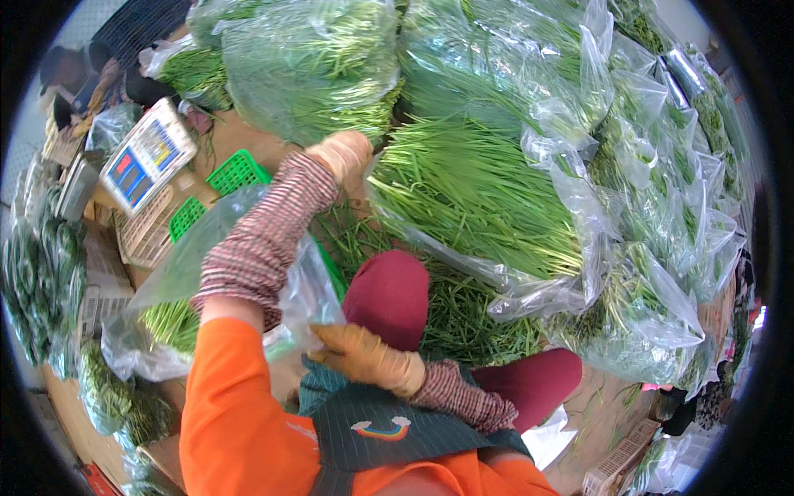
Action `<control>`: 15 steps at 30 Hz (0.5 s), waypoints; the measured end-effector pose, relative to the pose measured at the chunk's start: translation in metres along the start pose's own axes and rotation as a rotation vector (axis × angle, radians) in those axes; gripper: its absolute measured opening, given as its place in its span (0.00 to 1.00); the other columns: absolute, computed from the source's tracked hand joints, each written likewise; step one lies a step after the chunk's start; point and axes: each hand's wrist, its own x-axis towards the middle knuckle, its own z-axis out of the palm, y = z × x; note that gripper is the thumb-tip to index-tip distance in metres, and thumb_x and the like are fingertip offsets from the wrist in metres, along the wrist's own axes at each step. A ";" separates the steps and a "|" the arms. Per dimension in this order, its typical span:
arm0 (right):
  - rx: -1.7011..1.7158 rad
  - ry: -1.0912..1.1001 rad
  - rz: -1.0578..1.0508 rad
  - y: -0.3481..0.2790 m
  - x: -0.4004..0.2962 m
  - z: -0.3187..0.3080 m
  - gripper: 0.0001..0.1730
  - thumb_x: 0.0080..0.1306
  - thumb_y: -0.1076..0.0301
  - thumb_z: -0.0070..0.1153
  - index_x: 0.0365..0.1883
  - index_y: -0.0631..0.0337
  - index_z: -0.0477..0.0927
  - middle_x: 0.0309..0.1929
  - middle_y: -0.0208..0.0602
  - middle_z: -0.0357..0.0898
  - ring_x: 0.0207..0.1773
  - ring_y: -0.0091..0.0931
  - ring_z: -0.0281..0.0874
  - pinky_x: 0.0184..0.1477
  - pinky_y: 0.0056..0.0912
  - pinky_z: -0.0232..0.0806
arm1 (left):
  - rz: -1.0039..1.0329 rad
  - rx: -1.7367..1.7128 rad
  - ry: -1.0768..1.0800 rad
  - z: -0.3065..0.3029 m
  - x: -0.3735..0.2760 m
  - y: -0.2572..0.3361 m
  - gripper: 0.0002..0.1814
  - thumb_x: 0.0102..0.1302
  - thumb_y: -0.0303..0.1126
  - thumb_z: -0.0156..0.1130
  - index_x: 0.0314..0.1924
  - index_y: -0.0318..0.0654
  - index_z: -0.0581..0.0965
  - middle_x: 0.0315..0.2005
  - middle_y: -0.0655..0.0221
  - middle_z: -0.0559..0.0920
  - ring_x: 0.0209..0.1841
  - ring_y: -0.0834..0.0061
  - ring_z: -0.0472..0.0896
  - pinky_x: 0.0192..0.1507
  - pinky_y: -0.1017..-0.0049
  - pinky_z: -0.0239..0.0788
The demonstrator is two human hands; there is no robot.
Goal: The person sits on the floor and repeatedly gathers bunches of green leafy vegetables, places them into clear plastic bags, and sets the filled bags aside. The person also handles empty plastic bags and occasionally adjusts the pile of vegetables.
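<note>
My left hand, in a pale glove, reaches forward to the near left corner of a large pile of garlic chives lying in an opened clear plastic bag. Its fingers are turned away, so what they hold is hidden. My right hand, in a tan glove, pinches the edge of another clear plastic bag in front of my lap. That bag stretches left under my left forearm, and a bunch of green stalks shows at its left end.
A weighing scale stands at left by a green plastic basket and a beige crate. Full bags of chives and other bagged greens crowd the far and right sides. Loose leaves cover the floor. Another person sits far left.
</note>
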 end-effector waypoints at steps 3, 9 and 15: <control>0.076 0.044 -0.069 0.018 -0.010 -0.005 0.23 0.59 0.70 0.52 0.54 0.65 0.68 0.37 0.53 0.75 0.37 0.45 0.76 0.36 0.43 0.68 | 0.033 0.069 -0.350 0.077 0.077 0.016 0.25 0.57 0.28 0.56 0.57 0.42 0.70 0.51 0.55 0.74 0.52 0.60 0.73 0.54 0.68 0.65; 0.221 0.023 0.053 0.027 -0.010 -0.028 0.23 0.61 0.68 0.50 0.55 0.61 0.67 0.32 0.50 0.76 0.34 0.45 0.75 0.33 0.44 0.67 | -0.029 0.089 -0.303 0.166 0.113 0.019 0.24 0.60 0.33 0.51 0.57 0.37 0.66 0.44 0.56 0.77 0.44 0.60 0.77 0.46 0.67 0.69; 0.039 0.217 -0.198 0.024 -0.020 -0.028 0.23 0.62 0.67 0.50 0.56 0.59 0.66 0.38 0.48 0.76 0.38 0.41 0.76 0.33 0.42 0.67 | 0.166 0.514 -0.512 0.129 0.117 -0.026 0.21 0.59 0.32 0.51 0.53 0.37 0.70 0.36 0.58 0.80 0.37 0.58 0.78 0.39 0.66 0.71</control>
